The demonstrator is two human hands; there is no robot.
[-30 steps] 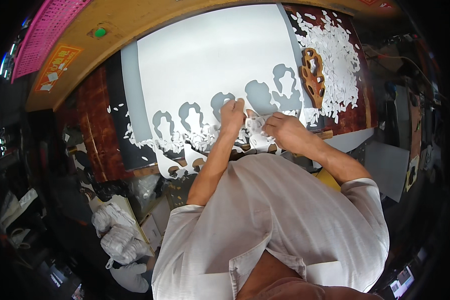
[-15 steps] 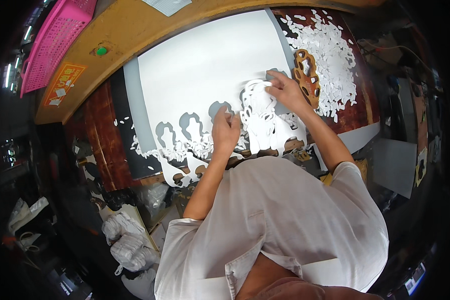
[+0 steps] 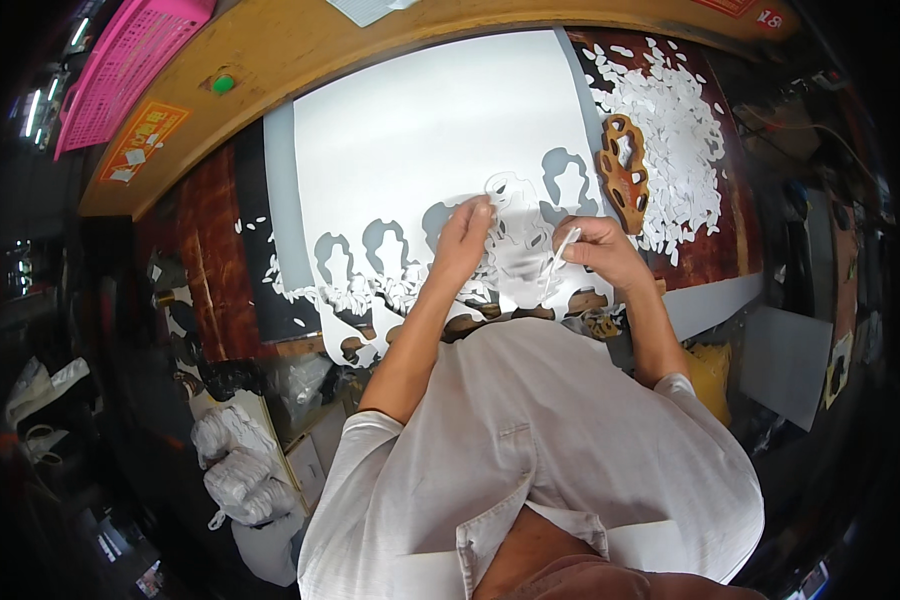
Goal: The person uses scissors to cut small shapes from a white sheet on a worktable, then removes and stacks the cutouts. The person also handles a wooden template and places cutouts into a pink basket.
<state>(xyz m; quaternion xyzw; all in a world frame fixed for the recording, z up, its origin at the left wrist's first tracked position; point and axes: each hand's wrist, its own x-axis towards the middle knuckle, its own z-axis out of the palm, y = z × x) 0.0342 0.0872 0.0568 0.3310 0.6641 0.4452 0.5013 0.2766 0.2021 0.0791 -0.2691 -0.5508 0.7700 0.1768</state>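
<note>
A large white sheet (image 3: 430,120) lies on a grey board, with a row of shaped holes along its near edge. My left hand (image 3: 460,240) is closed, its fingertips pinching the left edge of a white openwork cut-out (image 3: 515,235). The cut-out is smeared by motion and stands over the sheet's near part. To its right, my right hand (image 3: 605,250) is closed on a thin white strip (image 3: 562,250) that slants down towards me; whether it is loose or part of the cut-out, I cannot tell. An orange-brown cutting die (image 3: 623,175) with several openings rests beyond my right hand.
A heap of small white offcuts (image 3: 680,150) covers the right of the reddish-brown table. More scraps (image 3: 355,300) lie along the sheet's near edge. A yellow machine beam (image 3: 260,80) with a green button (image 3: 223,84) crosses the far side; a pink basket (image 3: 130,70) stands far left.
My right hand has come down and nearer me from the top of the cut-out, and now holds the thin strip. My left hand has moved right to the cut-out's edge.
</note>
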